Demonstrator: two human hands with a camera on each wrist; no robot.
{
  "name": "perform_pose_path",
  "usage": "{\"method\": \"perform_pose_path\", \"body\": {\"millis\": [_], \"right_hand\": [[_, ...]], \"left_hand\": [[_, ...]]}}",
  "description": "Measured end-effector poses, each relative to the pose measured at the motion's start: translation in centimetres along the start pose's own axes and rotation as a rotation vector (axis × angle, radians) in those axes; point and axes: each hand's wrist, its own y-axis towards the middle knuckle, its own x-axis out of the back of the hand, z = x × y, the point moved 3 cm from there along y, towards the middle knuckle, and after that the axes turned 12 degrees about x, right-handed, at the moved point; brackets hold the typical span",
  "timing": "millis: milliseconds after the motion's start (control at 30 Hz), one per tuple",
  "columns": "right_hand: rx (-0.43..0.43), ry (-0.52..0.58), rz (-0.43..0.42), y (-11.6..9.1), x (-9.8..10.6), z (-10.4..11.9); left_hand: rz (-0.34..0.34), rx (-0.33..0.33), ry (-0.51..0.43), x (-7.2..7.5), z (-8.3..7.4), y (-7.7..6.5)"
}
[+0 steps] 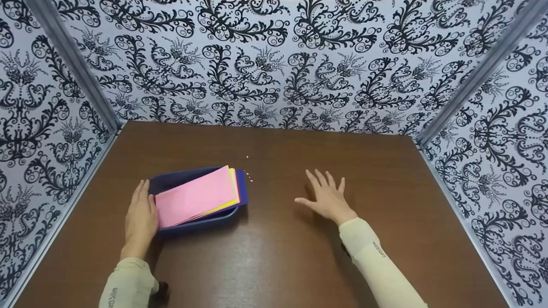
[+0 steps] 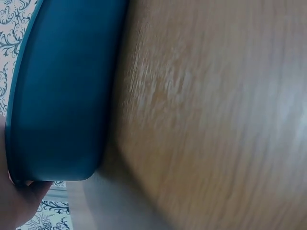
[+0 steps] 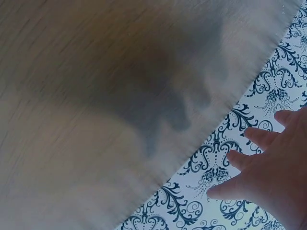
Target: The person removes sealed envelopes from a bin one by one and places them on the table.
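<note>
A dark blue plastic tub (image 1: 195, 224) sits on the left half of the table. A stack of coloured paper sheets (image 1: 197, 192), pink on top with yellow, red and blue edges below, lies slantwise in it and juts past its right end. My left hand (image 1: 142, 211) holds the tub's left end, its thumb beside the papers. In the left wrist view the tub's side wall (image 2: 62, 96) fills the left, with part of the hand at its rim. My right hand (image 1: 327, 199) hovers over the table with fingers spread, holding nothing; its shadow shows in the right wrist view.
Several tiny pale crumbs (image 1: 249, 175) lie on the brown table (image 1: 274, 265) just right of the tub. Patterned black-and-white walls (image 1: 274, 64) enclose the table at the back and both sides, with grey metal posts at the corners.
</note>
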Motion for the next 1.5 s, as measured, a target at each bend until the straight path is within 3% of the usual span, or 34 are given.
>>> {"method": "perform_pose_path", "body": {"millis": [200, 700, 1033, 1500], "right_hand": [[-0.010, 0.001, 0.008, -0.1, -0.5, -0.2], [0.001, -0.002, -0.004, 0.0, -1.3, 0.2], [0.012, 0.044, 0.023, 0.4, -1.5, 0.8], [0.028, 0.102, 0.022, 0.7, -1.6, 2.0]], "left_hand": [[0.017, 0.060, -0.001, 0.0, -0.4, -0.1], [0.016, 0.122, -0.018, -0.2, -0.6, -0.1], [-0.038, 0.126, -0.036, 0.2, -0.5, -0.4], [-0.003, 0.180, -0.057, -0.1, 0.2, -0.4]]}}
